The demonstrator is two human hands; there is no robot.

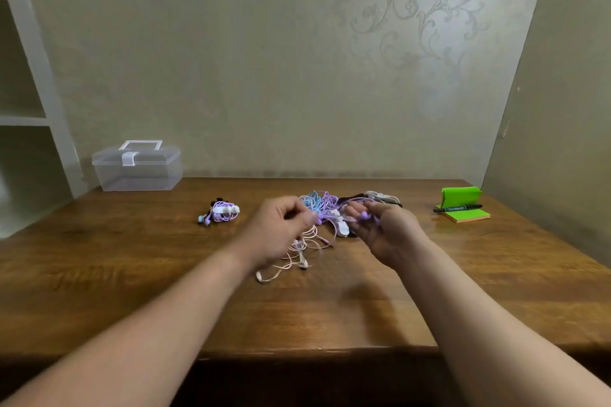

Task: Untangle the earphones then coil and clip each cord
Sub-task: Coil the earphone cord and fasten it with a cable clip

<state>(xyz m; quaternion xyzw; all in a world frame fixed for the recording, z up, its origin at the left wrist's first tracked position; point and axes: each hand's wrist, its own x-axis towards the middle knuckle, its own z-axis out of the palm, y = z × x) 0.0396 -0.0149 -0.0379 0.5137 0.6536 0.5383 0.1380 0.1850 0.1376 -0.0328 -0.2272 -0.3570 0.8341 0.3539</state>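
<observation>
A pink cord [291, 263] trails loose on the desk [132, 291] from the left hand [281, 228], which pinches it. The right hand [386, 230] curls round a purple earphone [364, 215]. Beyond, a tangle [322, 201] waits; only one bundle [222, 211] looks coiled and clipped.

The table [99, 274] has wide bare wood at the front and left. A clear box [137, 172] fills the back left corner. The tangled pile [322, 201] and loose pink cord [309, 236] block the middle, and green notes [469, 215] the right.
</observation>
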